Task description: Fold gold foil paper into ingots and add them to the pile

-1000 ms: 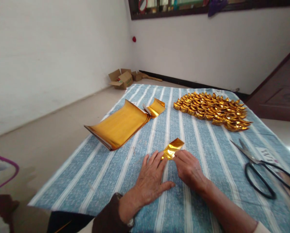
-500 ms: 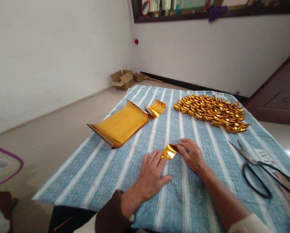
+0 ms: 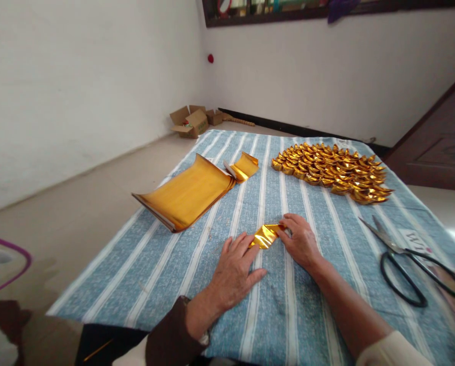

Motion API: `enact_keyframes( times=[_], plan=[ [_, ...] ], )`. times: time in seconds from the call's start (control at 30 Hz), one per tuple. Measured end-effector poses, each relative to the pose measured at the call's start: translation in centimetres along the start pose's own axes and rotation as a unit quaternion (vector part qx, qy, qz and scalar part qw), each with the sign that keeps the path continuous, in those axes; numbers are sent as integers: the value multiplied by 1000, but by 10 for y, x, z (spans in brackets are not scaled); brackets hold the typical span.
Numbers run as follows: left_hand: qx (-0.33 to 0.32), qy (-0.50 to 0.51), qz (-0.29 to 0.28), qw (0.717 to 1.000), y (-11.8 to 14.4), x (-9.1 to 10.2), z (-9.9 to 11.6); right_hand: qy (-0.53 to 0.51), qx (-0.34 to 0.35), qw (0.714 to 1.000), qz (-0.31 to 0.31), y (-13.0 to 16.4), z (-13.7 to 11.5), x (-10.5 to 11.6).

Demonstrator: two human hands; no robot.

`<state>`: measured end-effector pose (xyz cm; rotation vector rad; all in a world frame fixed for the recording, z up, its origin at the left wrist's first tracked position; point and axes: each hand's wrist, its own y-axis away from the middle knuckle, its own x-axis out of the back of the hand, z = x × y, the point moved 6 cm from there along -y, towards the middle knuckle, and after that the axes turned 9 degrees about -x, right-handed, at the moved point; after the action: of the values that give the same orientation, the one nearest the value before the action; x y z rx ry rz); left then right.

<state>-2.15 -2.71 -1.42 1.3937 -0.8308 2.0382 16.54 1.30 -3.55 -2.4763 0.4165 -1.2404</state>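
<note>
Glossy gold foil paper between the hands; matt striped woven cloth beneath; scissors with metal blades to the right.
</note>
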Motion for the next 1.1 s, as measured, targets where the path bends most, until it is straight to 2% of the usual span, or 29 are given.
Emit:
enact_keyframes(
  times=[0.17,0.27,0.47,0.63,0.97,1.1],
  plan=[
    [-8,-13,20,1000,-5,5,-1,68,35,997,-25,0,-6,-2],
    [-22,-18,26,999,-10,10,0,65,40,996,-37,0,-7,-2],
    [-56,-23,33,998,-18,19,0,-33,15,999,-18,-2,-5,2],
    [-63,-10,56,996,-23,16,-11,-108,8,994,-14,-3,-9,6],
    [42,37,41,998,-45,15,-32,-162,-100,980,-59,-3,-3,7],
    [102,125,41,986,-50,12,-45,-204,-131,968,-71,-3,-3,8]
  ],
)
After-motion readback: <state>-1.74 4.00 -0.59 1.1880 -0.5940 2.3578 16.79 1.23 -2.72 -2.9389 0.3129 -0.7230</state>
